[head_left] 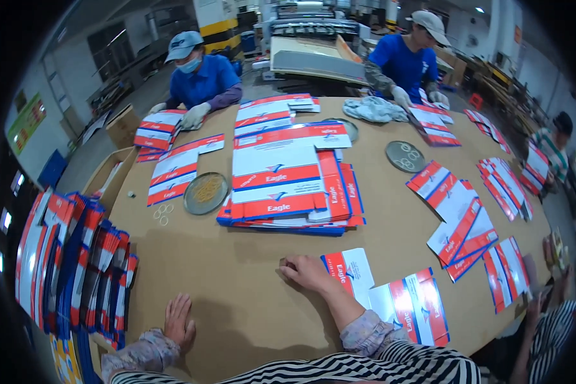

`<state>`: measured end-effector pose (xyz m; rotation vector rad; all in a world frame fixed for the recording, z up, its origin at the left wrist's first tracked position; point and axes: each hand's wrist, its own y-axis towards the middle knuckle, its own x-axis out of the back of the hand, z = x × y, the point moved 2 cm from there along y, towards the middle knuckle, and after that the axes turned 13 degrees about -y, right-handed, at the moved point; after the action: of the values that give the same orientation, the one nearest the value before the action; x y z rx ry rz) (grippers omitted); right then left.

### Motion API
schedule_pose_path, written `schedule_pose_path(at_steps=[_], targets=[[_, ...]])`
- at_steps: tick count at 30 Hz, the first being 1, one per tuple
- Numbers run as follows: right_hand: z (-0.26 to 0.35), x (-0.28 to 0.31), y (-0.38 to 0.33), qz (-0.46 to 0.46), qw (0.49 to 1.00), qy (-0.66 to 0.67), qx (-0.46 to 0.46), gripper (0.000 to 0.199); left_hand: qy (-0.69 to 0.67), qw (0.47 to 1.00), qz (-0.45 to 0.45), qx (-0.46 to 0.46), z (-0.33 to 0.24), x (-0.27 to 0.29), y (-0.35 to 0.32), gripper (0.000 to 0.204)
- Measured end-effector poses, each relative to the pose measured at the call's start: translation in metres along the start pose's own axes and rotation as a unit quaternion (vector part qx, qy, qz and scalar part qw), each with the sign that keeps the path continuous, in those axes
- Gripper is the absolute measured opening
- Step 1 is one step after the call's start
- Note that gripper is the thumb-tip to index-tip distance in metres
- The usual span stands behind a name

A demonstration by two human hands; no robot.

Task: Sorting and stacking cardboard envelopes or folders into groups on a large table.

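Observation:
My left hand lies open on the brown table near its front left, fingers stretched out and palm down. Nothing is in it. My right hand rests on the tabletop with its fingers loosely curled, and no object shows in it. Beside the right wrist lies a flat red, white and blue printed carton, with another flat carton overlapping it nearer to me. Beyond both hands stands a thick, uneven stack of the same flat cartons. I touch none of that stack.
Bundled cartons rise high at the left. A round dish holds tan rubber bands; pale loose bands lie nearby. Another dish, a cloth and carton piles sit farther right. Two gloved co-workers handle cartons opposite.

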<state>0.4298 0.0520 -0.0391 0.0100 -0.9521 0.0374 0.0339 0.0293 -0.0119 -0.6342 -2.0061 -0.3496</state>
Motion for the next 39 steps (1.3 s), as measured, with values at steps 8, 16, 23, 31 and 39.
schedule_pose_path(at_steps=[8,16,23,31,39], targets=[[-0.008,0.003,-0.002,0.005,1.000,0.011,-0.004,0.027,0.009,1.000,-0.008,-0.022,-0.008,-0.006,0.009,0.062],[-0.008,0.002,-0.002,0.007,1.000,0.017,0.003,0.028,0.013,1.000,0.006,-0.022,-0.014,-0.003,0.006,0.064],[-0.008,-0.001,-0.002,0.007,1.000,0.013,0.002,0.029,0.012,1.000,0.010,-0.025,-0.009,-0.003,0.005,0.065],[-0.005,0.006,-0.001,0.031,0.999,0.002,-0.005,0.029,0.018,1.000,0.011,-0.009,-0.020,-0.001,0.009,0.064],[-0.006,0.001,-0.002,0.016,1.000,0.005,0.003,0.029,0.009,1.000,-0.001,-0.019,-0.014,-0.002,0.007,0.064]])
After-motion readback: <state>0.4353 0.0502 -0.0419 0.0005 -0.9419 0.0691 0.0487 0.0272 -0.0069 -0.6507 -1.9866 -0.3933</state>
